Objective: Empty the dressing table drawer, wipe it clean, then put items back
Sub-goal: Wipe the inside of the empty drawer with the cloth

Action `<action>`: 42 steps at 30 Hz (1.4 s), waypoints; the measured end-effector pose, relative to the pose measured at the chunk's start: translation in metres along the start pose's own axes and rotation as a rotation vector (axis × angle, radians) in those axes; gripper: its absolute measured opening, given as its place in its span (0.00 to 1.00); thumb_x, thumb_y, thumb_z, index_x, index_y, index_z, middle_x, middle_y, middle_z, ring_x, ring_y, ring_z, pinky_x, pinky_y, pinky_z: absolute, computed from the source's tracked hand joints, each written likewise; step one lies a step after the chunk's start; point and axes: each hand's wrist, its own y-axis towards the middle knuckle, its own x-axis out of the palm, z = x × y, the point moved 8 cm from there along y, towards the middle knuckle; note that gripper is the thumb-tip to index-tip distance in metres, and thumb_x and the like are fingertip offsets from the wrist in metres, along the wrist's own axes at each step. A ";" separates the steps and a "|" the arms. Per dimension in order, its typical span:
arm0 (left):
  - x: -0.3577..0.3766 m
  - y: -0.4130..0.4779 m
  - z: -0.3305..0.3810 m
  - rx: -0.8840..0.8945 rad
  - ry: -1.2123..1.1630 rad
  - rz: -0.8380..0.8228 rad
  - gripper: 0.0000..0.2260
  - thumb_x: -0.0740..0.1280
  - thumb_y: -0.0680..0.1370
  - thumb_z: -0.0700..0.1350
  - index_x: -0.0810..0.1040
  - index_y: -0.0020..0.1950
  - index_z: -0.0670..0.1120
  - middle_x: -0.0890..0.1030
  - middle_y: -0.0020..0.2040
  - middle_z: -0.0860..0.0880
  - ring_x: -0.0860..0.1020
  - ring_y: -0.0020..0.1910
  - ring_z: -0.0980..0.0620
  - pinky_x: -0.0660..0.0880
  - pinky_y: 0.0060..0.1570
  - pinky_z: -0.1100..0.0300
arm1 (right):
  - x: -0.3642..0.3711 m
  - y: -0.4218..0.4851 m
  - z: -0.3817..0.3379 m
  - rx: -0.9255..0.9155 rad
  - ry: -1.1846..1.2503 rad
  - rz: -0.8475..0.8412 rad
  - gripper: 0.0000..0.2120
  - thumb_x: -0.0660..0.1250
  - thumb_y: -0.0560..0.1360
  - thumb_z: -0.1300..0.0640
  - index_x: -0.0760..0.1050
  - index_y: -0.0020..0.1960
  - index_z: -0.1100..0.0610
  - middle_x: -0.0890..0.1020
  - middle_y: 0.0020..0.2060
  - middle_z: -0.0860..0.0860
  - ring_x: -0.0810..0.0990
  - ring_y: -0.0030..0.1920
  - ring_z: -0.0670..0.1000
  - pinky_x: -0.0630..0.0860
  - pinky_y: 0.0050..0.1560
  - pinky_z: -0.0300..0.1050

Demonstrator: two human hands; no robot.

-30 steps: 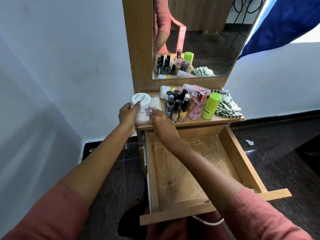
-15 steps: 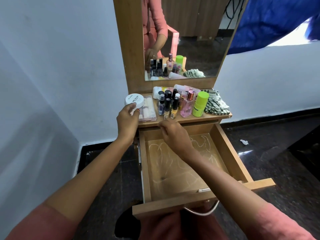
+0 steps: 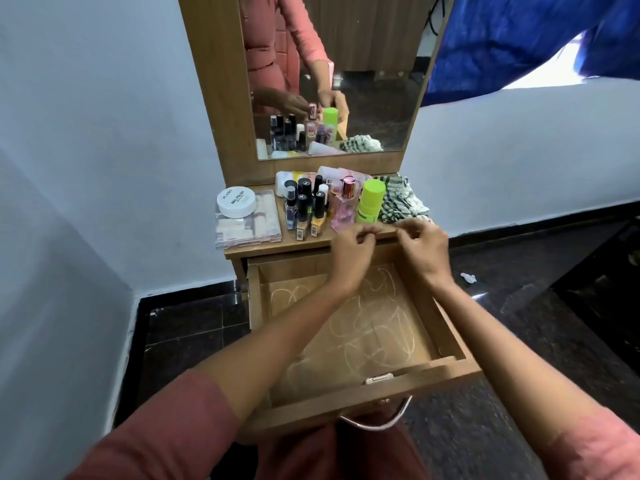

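Drawer (image 3: pixel 381 323) stands pulled out beneath the tabletop (image 3: pixel 277 249). Its floor holds no items, but pale streaks loop all over it.

The fingers of both hands come close together at the tabletop's front edge, toward its right corner. Those of the left hand (image 3: pixel 353 245) are curled inward, just in front of the pink perfume bottle (image 3: pixel 344 213). Those of the right hand (image 3: pixel 420 244) bend toward the near hem of the checked cloth (image 3: pixel 403 202) — whether either hand pinches anything I cannot tell, as the tips are blurred.

Outward from there, a green stick (image 3: pixel 371 200) stands between the perfume and the cloth. A cluster of dark-capped nail polish bottles (image 3: pixel 304 209) fills the middle of the tabletop. A white jar (image 3: pixel 237 201) sits on a clear case (image 3: pixel 249 228) at the left edge.

Emptying looks done, since everything appears to be up on the tabletop. Going by the streaks, wiping has not begun. I take the cloth for the wiper and the hands as going for it — a guess only. After that comes the whole of the putting back.
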 end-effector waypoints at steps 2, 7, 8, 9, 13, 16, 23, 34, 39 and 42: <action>0.026 0.008 0.004 -0.028 -0.017 -0.051 0.12 0.60 0.76 0.33 0.79 0.56 0.39 0.81 0.56 0.43 0.77 0.55 0.51 0.66 0.42 0.80 | -0.012 0.016 0.015 0.080 0.034 0.056 0.08 0.65 0.72 0.65 0.80 0.49 0.64 0.84 0.47 0.61 0.81 0.49 0.56 0.71 0.50 0.38; 0.074 0.033 0.009 -0.081 0.037 -0.163 0.18 0.59 0.76 0.34 0.71 0.66 0.39 0.73 0.67 0.42 0.69 0.67 0.46 0.65 0.66 0.60 | -0.028 0.050 0.038 0.161 0.019 0.124 0.10 0.68 0.72 0.61 0.79 0.50 0.65 0.83 0.47 0.62 0.81 0.50 0.57 0.70 0.49 0.37; 0.080 0.038 0.009 -0.088 0.061 -0.175 0.19 0.58 0.77 0.35 0.68 0.68 0.39 0.68 0.70 0.42 0.65 0.70 0.46 0.61 0.70 0.57 | -0.026 0.055 0.041 0.176 0.007 0.104 0.11 0.68 0.72 0.60 0.79 0.51 0.65 0.83 0.48 0.62 0.81 0.51 0.57 0.71 0.50 0.39; 0.085 0.044 0.009 -0.105 0.079 -0.177 0.20 0.58 0.78 0.37 0.65 0.70 0.39 0.63 0.73 0.42 0.61 0.73 0.47 0.56 0.73 0.55 | -0.024 0.061 0.044 0.192 -0.005 0.079 0.12 0.69 0.72 0.59 0.78 0.53 0.65 0.82 0.49 0.62 0.80 0.52 0.57 0.72 0.52 0.40; 0.090 0.063 0.004 -0.220 0.059 -0.054 0.21 0.59 0.77 0.39 0.63 0.71 0.39 0.55 0.76 0.43 0.54 0.75 0.47 0.50 0.74 0.52 | -0.012 0.076 0.051 0.238 -0.053 -0.001 0.17 0.68 0.72 0.57 0.76 0.57 0.66 0.80 0.54 0.62 0.78 0.57 0.58 0.72 0.56 0.44; 0.093 0.070 -0.003 -0.337 0.002 -0.008 0.23 0.59 0.77 0.39 0.60 0.71 0.37 0.57 0.75 0.42 0.57 0.74 0.45 0.52 0.73 0.53 | -0.002 0.082 0.053 0.281 -0.068 -0.055 0.19 0.67 0.73 0.56 0.74 0.61 0.65 0.79 0.57 0.61 0.75 0.60 0.58 0.70 0.60 0.46; 0.101 0.073 -0.009 -0.503 -0.015 0.007 0.20 0.58 0.78 0.42 0.63 0.68 0.38 0.56 0.74 0.42 0.58 0.72 0.41 0.56 0.72 0.50 | 0.004 0.088 0.051 0.321 -0.107 -0.079 0.15 0.64 0.74 0.60 0.75 0.53 0.72 0.80 0.52 0.67 0.75 0.57 0.64 0.73 0.59 0.55; 0.100 0.070 -0.007 -0.519 -0.072 -0.021 0.19 0.60 0.75 0.43 0.69 0.62 0.35 0.65 0.68 0.41 0.70 0.64 0.39 0.70 0.63 0.44 | 0.003 0.085 0.052 0.381 -0.044 -0.080 0.12 0.62 0.75 0.60 0.78 0.50 0.68 0.81 0.51 0.64 0.79 0.52 0.63 0.77 0.52 0.53; 0.099 0.056 -0.001 -0.489 -0.056 -0.032 0.19 0.61 0.74 0.44 0.72 0.61 0.34 0.72 0.63 0.39 0.71 0.62 0.40 0.72 0.62 0.48 | -0.003 0.075 0.062 0.453 0.056 -0.067 0.09 0.65 0.74 0.57 0.77 0.51 0.61 0.80 0.53 0.61 0.77 0.56 0.59 0.74 0.51 0.48; 0.098 0.042 0.002 -0.477 -0.093 -0.072 0.17 0.61 0.73 0.42 0.75 0.59 0.35 0.76 0.61 0.37 0.74 0.61 0.39 0.73 0.61 0.48 | -0.007 0.061 0.070 0.486 0.156 -0.056 0.04 0.67 0.71 0.57 0.74 0.39 0.56 0.80 0.42 0.58 0.77 0.46 0.56 0.73 0.42 0.48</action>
